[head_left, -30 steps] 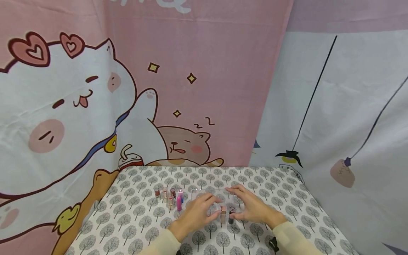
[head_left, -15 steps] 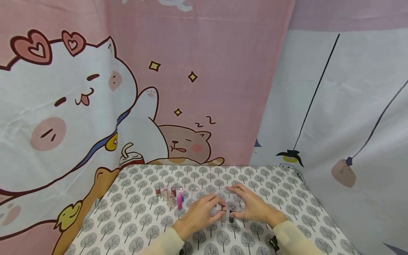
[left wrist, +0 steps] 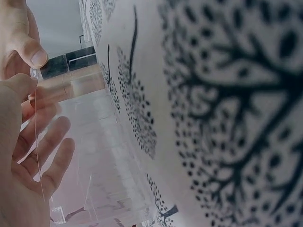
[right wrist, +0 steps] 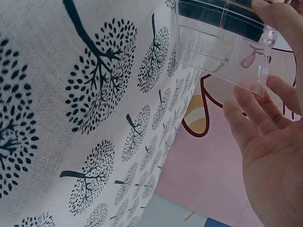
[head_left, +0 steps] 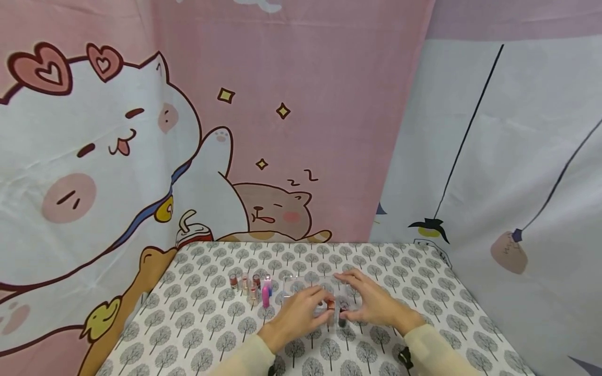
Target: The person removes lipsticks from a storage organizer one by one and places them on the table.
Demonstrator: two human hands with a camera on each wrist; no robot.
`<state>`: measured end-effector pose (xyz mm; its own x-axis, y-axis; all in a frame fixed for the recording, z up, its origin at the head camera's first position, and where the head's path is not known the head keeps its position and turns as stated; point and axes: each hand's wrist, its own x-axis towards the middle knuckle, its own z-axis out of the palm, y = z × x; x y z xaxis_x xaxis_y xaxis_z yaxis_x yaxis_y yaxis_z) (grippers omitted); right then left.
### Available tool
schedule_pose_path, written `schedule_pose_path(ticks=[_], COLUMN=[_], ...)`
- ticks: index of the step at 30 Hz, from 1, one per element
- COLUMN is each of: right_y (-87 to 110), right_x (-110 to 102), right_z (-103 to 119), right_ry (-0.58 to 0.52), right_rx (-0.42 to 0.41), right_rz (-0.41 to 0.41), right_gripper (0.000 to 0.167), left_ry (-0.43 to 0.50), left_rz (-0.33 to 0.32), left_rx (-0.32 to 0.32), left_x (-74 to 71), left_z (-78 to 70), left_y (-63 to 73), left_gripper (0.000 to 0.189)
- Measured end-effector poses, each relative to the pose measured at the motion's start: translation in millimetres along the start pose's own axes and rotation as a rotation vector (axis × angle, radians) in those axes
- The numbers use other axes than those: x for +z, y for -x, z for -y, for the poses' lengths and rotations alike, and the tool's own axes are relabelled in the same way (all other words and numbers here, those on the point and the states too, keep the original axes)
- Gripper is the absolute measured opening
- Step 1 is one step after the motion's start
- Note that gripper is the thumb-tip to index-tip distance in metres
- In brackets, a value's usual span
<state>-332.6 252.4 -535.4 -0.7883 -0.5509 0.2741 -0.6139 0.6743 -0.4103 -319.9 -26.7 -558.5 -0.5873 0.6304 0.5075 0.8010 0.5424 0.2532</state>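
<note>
A clear plastic organizer box [head_left: 293,284] with upright walls stands on the cloth between both hands. My left hand [head_left: 298,315] reaches over it, thumb and index finger pinching the top of a copper-coloured lipstick tube [left wrist: 78,85] that is down inside the box. The other left fingers spread behind the clear wall in the left wrist view. Beside the copper tube, a black lipstick tube [right wrist: 222,16] stands in the box near its right end. My right hand [head_left: 371,303] holds that end, thumb at the near corner and fingers at the far one.
Left of the box stand several lipsticks, among them a dark red one [head_left: 233,282] and a bright pink one [head_left: 265,296]. A small black object [head_left: 405,357] shows by the right sleeve. Printed cloth hangs behind the table [head_left: 197,313].
My left hand has shifted slightly right and the copper tube has sunk lower between its fingers. The right hand keeps its place on the box.
</note>
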Motion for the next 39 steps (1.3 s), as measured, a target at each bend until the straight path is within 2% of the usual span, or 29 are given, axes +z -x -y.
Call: schedule_pose_path(ticks=[15,22,32,39], right_y=[0.8,3.3,3.5,1.2], right_x=[1.6,3.2,5.1,2.0], right_z=[-0.2,1.0,0.6,2.2], right_ry=[-0.025,-0.043,-0.03,-0.011], right_rx=[0.031,0.04,0.031,0.022], right_rz=[0.011,0.009,0.011,-0.008], right_gripper=[0.099,0.101,0.099,0.1], left_ry=[0.078,0.064,0.074,0.068], left_rz=[0.005,-0.009,-0.033,-0.074], left_rx=[-0.039,-0.045,-0.028,0.013], left_x=[0.7,3.5,2.4,-3.6], left_z=[-0.5,0.8,0.0,-0.5], left_y=[0.4,2.7,3.5,0.7], left_gripper=[0.022,0.021,0.023,0.024])
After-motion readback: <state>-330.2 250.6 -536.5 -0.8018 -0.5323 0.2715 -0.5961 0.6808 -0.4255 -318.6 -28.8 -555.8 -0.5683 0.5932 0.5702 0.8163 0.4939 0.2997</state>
